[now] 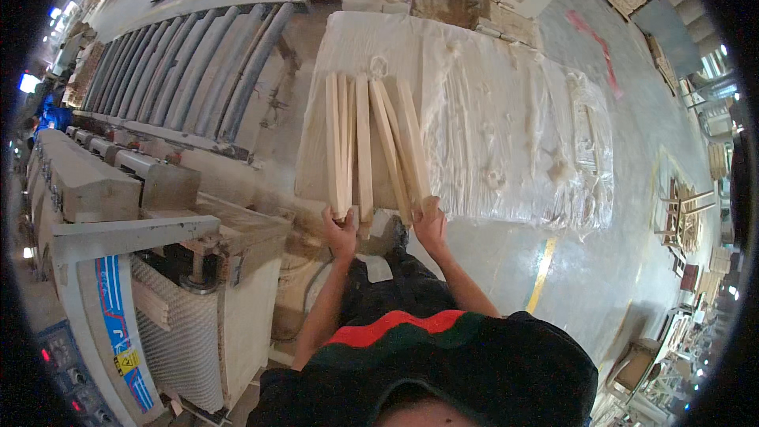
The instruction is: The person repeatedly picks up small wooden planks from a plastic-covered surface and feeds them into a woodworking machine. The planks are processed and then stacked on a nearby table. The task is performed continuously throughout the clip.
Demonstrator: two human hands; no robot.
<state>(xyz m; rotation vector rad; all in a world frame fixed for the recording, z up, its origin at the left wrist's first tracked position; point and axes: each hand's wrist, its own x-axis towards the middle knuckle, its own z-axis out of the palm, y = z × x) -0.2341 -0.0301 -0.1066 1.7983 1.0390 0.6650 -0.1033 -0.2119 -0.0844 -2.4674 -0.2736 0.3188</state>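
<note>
Over plastic sheeting (506,134), wooden strips (364,150) point lengthwise forward.

Both hands held out front, fingers curled in, forearms bare.

So the left hand (340,236) is held by the near edge of the plastic-covered stack (506,174), toward its near left corner, and the right hand (431,228) is held a bit further along that same edge, with a clear gap left between the two. Both are closed in a grip, though the exact finger placement can't really be made out. The left forearm (322,304) is angled inward going up, the right forearm (468,283) is slanted in the opposite way, and both elbows are spread wider than the hands.
</note>
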